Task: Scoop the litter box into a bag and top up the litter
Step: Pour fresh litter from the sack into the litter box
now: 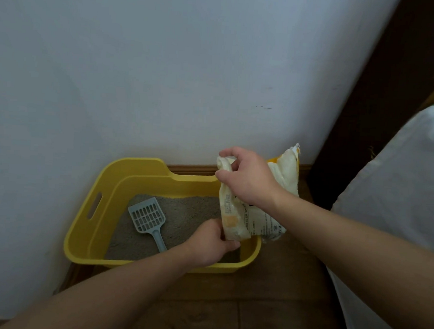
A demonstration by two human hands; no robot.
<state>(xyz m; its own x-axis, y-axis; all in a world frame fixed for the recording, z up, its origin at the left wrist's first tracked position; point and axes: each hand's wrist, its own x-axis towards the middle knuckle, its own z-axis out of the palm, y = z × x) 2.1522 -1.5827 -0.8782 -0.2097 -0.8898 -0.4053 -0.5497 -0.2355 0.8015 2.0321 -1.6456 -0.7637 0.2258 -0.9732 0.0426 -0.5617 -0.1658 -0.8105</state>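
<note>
The right hand grips the litter bag top; the left hand holds its lower end over the yellow litter box, 3 o'clock side. The scoop lies on the litter.

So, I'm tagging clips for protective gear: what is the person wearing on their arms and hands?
Nothing that shows: the left hand and right hand are bare, with no gloves, rings or watch, and the forearms are uncovered, no sleeves in view.
</note>
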